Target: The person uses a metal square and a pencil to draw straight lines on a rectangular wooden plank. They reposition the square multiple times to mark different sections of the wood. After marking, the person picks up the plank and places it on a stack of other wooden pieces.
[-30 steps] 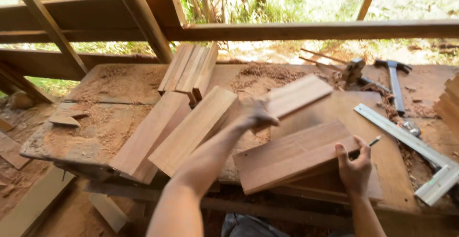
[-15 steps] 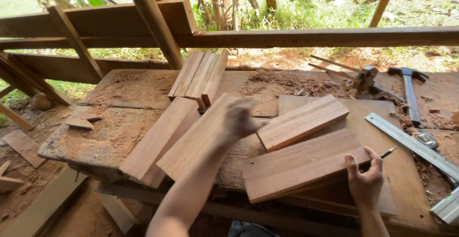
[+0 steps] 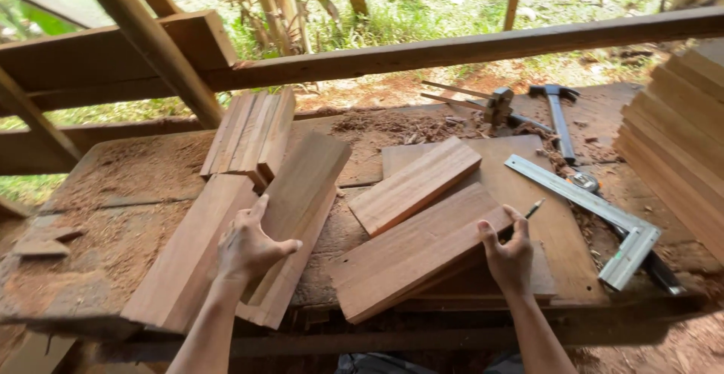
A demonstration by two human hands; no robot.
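Left hand (image 3: 249,249) is pressing flat, unclenched, on a plank (image 3: 302,216) running near-to-far, while right hand (image 3: 509,257), gripping a pencil (image 3: 534,209), is steadying the board (image 3: 422,249) at right.

My left hand (image 3: 249,249) flat on long plank (image 3: 298,216), which leans over second plank (image 3: 192,257) to its left. Stack of short boards (image 3: 253,133) behind both. My right hand (image 3: 509,257) with pencil (image 3: 534,208) at right end of near board (image 3: 418,257); smaller board (image 3: 415,184) just behind it, both on flat panel (image 3: 558,231). Metal square (image 3: 596,212) right of panel. Hammer (image 3: 556,110) and clamp (image 3: 498,106) at far right of workbench (image 3: 136,178). Plank pile (image 3: 679,140) at right edge.
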